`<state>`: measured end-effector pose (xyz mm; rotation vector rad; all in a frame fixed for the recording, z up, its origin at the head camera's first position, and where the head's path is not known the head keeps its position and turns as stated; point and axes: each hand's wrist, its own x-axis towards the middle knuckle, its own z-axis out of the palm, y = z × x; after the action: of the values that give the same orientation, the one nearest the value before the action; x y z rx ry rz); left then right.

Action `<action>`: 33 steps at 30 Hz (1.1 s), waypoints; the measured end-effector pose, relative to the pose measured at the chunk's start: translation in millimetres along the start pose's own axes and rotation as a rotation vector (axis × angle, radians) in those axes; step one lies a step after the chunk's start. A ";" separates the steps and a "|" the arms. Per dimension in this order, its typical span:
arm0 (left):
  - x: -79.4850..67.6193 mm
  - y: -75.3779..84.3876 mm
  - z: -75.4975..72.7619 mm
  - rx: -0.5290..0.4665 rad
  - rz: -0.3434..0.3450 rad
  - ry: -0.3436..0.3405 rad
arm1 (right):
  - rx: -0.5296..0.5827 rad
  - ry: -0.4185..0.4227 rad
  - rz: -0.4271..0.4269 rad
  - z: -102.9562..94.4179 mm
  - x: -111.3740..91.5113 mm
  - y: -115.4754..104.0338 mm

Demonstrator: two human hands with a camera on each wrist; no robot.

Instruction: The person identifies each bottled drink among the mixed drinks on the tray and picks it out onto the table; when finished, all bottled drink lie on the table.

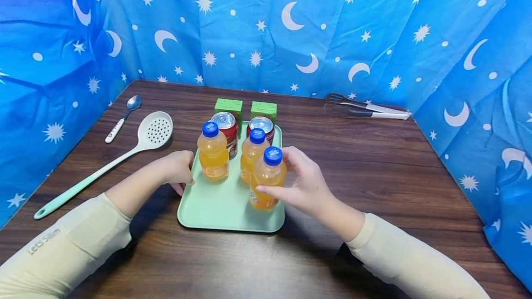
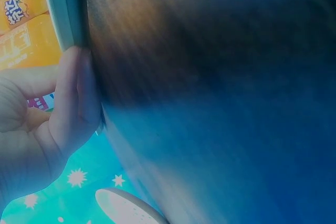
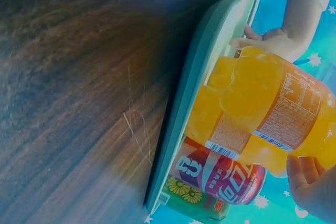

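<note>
My right hand (image 1: pixel 307 181) holds the nearest bottle of orange drink (image 1: pixel 268 179), a blue-capped one, around its side over the front right of the pale green tray (image 1: pixel 220 211). Whether its base touches the tray, I cannot tell. My left hand (image 1: pixel 176 168) grips the tray's left edge; in the left wrist view its fingers (image 2: pixel 68 93) are on the rim. A second orange bottle (image 1: pixel 248 157) stands just behind the held one, and a third orange bottle (image 1: pixel 213 153) is at the left. Behind them are two red drink cans (image 1: pixel 231 135) and two green cartons (image 1: pixel 263 107).
Left of the tray, a slotted skimmer (image 1: pixel 154 130) with a mint handle and a small spoon (image 1: pixel 120 121) lie on the dark wooden table (image 1: pixel 353 151). Tongs and another white-handled utensil (image 1: pixel 370 109) lie at the back right. Blue star-patterned cloth (image 1: pixel 266 26) hangs around the table.
</note>
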<state>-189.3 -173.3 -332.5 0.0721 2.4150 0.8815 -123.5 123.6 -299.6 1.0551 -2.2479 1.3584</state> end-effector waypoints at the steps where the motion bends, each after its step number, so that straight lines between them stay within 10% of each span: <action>1: 0.6 -0.6 0.0 0.002 0.001 0.001 | -0.005 0.004 0.000 -1.3 0.9 -4.4; 33: 4.4 -1.3 0.9 0.017 -0.016 -0.001 | -0.029 0.055 0.128 -15.9 -6.9 17.7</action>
<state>-192.3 -172.8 -336.0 0.0601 2.4188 0.8539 -133.3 145.1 -306.9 0.8675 -2.3222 1.3825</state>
